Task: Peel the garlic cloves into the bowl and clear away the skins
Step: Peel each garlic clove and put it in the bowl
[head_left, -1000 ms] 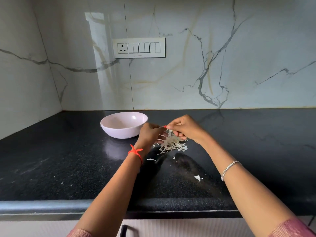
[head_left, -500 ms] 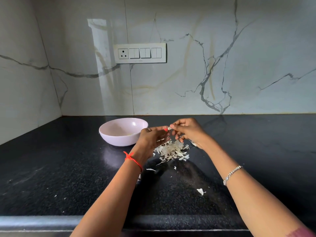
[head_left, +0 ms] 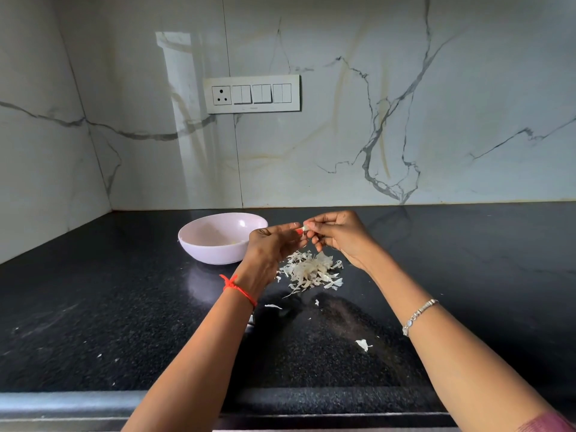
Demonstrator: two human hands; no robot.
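Note:
A small garlic clove (head_left: pixel 304 228) is pinched between the fingertips of my left hand (head_left: pixel 274 244) and my right hand (head_left: pixel 338 236), held a little above the counter. Directly below the hands lies a pile of pale garlic skins (head_left: pixel 311 269). A pale pink bowl (head_left: pixel 199 241) stands just left of my left hand; its inside looks almost bare, with a faint yellowish patch at the bottom. Most of the clove is hidden by my fingers.
The black stone counter (head_left: pixel 93 307) runs to a rounded front edge. Loose skin scraps lie nearer me, one large scrap (head_left: pixel 363 344) under my right forearm and another scrap (head_left: pixel 272 306) by my left wrist. A marble wall with a switch panel (head_left: pixel 252 94) stands behind.
Both hands have risen slightly off the skin pile with the clove pinched between them. The camera has tilted up a little.

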